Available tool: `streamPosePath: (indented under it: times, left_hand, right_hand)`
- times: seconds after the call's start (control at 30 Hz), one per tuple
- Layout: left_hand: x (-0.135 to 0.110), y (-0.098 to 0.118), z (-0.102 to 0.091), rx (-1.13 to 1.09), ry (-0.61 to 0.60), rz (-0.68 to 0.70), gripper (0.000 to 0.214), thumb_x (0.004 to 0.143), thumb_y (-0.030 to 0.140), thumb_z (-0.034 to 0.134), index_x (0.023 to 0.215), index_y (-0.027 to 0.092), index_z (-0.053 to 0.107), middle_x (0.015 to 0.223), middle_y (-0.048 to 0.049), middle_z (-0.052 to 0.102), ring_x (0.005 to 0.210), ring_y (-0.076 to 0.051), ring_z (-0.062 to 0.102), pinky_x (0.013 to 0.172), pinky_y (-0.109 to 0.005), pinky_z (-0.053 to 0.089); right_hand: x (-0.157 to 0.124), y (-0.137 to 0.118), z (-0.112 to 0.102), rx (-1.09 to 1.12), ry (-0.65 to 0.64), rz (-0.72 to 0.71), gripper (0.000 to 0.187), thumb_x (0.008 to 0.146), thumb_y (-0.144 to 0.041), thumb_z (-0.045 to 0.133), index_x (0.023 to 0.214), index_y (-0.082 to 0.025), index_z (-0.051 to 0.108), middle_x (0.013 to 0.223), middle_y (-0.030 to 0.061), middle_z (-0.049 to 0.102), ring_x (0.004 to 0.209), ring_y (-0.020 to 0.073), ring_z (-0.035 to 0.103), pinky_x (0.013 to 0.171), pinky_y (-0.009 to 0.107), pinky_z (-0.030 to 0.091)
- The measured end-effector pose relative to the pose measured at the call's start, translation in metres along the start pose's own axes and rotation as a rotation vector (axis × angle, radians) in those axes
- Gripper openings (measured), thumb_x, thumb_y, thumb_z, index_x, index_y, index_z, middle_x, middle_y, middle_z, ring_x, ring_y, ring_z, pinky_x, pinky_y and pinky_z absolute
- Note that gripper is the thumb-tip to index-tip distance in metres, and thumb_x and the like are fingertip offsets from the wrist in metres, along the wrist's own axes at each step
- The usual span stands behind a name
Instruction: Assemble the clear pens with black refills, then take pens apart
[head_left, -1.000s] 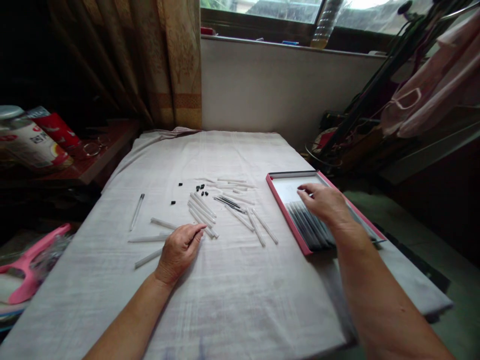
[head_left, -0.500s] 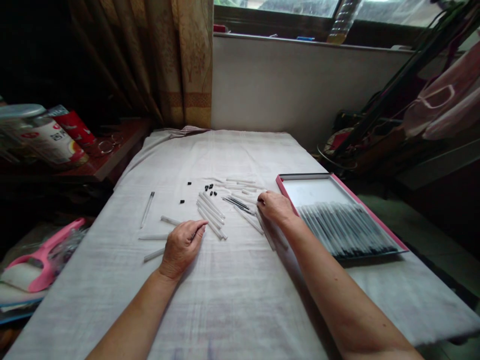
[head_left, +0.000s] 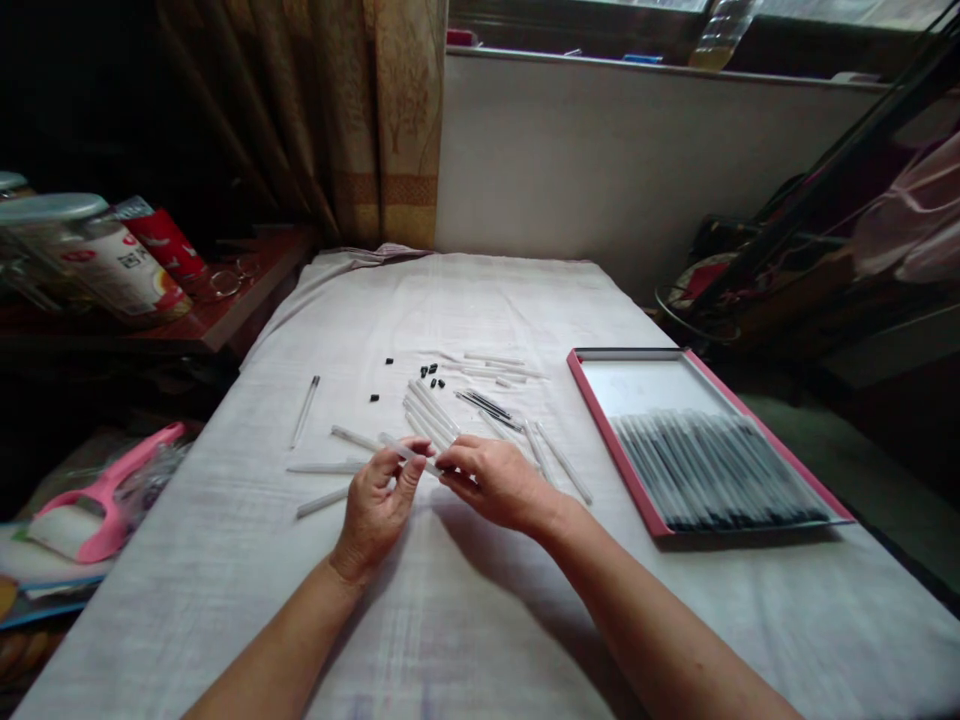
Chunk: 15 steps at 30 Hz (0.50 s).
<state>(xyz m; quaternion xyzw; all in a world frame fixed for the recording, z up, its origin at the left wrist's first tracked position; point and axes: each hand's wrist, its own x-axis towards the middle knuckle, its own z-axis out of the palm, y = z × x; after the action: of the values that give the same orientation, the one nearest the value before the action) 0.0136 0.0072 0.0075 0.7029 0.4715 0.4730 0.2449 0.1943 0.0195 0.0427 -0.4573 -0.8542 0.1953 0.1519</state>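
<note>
In front of me my left hand (head_left: 379,505) pinches a translucent white pen barrel (head_left: 396,446) between thumb and fingers. My right hand (head_left: 491,478) is closed at the barrel's right end; whether a smaller part sits in its fingertips is hidden. Just beyond the hands lies a row of loose pen barrels (head_left: 431,405). Dark ink refills (head_left: 487,403) rest to their right, and several small black caps (head_left: 433,369) lie behind. More barrels (head_left: 322,502) are left of my left hand, partly covered by it.
A pink-edged box (head_left: 619,460) at the right holds many pens (head_left: 720,470) in a row. One pen (head_left: 305,410) lies apart at the left. A pink tape dispenser (head_left: 112,500) is beside the table's left edge, and a jar (head_left: 112,260) stands on a side cabinet.
My right hand has come left and nearer, from the barrels by the box to my left hand. A barrel now spans both hands. The view has shifted slightly.
</note>
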Motion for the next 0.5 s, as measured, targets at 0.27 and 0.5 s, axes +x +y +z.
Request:
streamPosePath:
  times: [0.27,0.5]
  left_hand:
    - [-0.007,0.001,0.003,-0.095,-0.057,-0.096,0.029,0.098,0.041,0.041,0.100,0.019,0.060,0.068,0.0010,0.061,0.063,-0.012,0.059,0.063,-0.024,0.047]
    - [0.002,-0.012,0.001,-0.131,-0.026,-0.272,0.037,0.096,0.049,0.039,0.103,0.018,0.059,0.060,0.0045,0.050,0.053,-0.011,0.050,0.054,-0.022,0.042]
  right_hand:
    - [0.020,0.059,-0.035,-0.277,0.000,0.433,0.025,0.091,-0.031,0.052,0.098,-0.022,0.074,0.100,0.0075,0.074,0.088,0.0199,0.066,0.068,0.026,0.041]
    - [0.025,0.087,-0.036,-0.290,-0.088,0.580,0.025,0.083,-0.031,0.055,0.096,-0.024,0.075,0.098,0.0064,0.075,0.089,0.0213,0.067,0.066,0.026,0.041]
